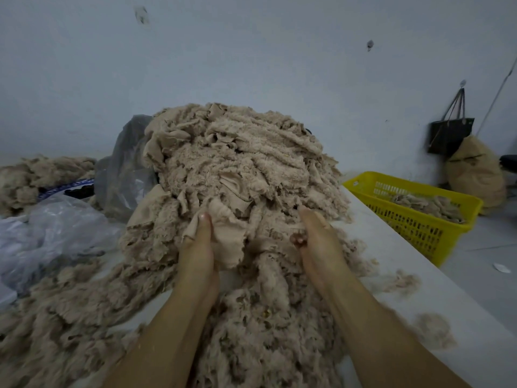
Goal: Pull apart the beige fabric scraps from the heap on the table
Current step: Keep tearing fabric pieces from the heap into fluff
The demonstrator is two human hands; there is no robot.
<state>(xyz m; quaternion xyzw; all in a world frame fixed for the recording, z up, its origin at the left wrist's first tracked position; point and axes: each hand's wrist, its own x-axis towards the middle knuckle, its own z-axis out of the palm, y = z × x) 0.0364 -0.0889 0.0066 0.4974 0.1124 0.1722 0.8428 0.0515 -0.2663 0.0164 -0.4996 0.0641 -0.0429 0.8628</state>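
A tall heap of beige fabric scraps (237, 161) rises in the middle of the white table (458, 309). At its front foot, my left hand (200, 245) pinches a smooth beige scrap (228, 236), thumb on top. My right hand (316, 239) is closed on a fuzzy strip of the same bunch, fingers curled in. The two hands are about a hand's width apart, with the fabric stretched between them. Loose fluffy shreds (260, 326) lie between and under my forearms.
A yellow plastic basket (414, 219) with some scraps stands off the table's right edge. Clear plastic bags (53, 231) and a grey bag (123, 166) lie at the left. A second beige pile (30, 177) sits far left. A dark bag (450, 135) hangs on the wall.
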